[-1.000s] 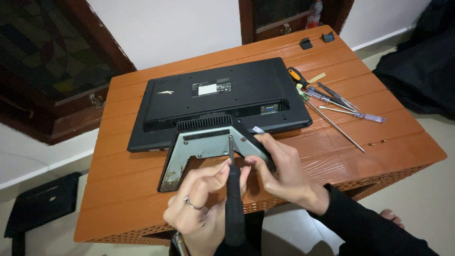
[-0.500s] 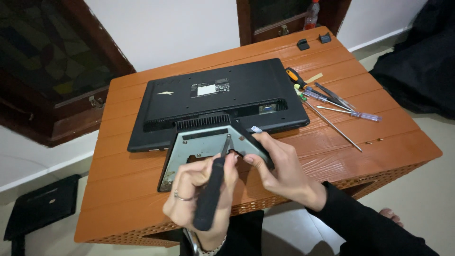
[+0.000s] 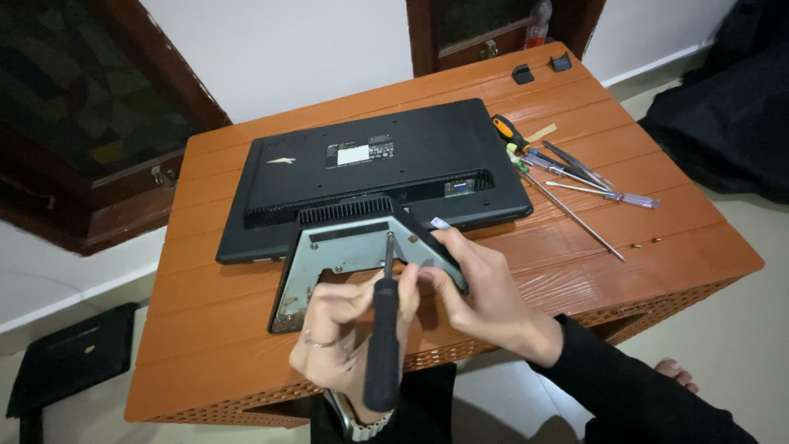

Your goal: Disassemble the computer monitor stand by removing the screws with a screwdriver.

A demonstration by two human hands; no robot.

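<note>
My left hand [image 3: 345, 329], low in the centre of the frame, has its fingers [image 3: 316, 306] curled shut around the black handle of a screwdriver [image 3: 383, 345]. I hold it nearly upright so the thin shaft comes straight down onto the grey metal stand plate [image 3: 345, 255] and the tip sits square on it; whether the tip is actually seated in a screw head I cannot tell from here.

My right hand [image 3: 485, 300] lies just to the right of it. Its fingers are bent and closed over the plate's right edge, pressing it flat so it does not twist under the tool.

The plate is a dull grey trapezoid, narrow at the top and flaring toward me, with a few small holes and scuffed corners. Its narrow end meets the vented hump on the back of the black monitor [image 3: 370, 173], which lies face down across the middle of the frame, so its back is turned up to me. A white label and a small port show on that back.

Everything rests on the orange slatted tabletop [image 3: 682, 238]. Right of the monitor, well apart from my hands, lies a loose cluster of spare screwdrivers [image 3: 567, 177], one with an orange and black handle. Two small black clips [image 3: 540, 68] sit at the upper right corner.
</note>
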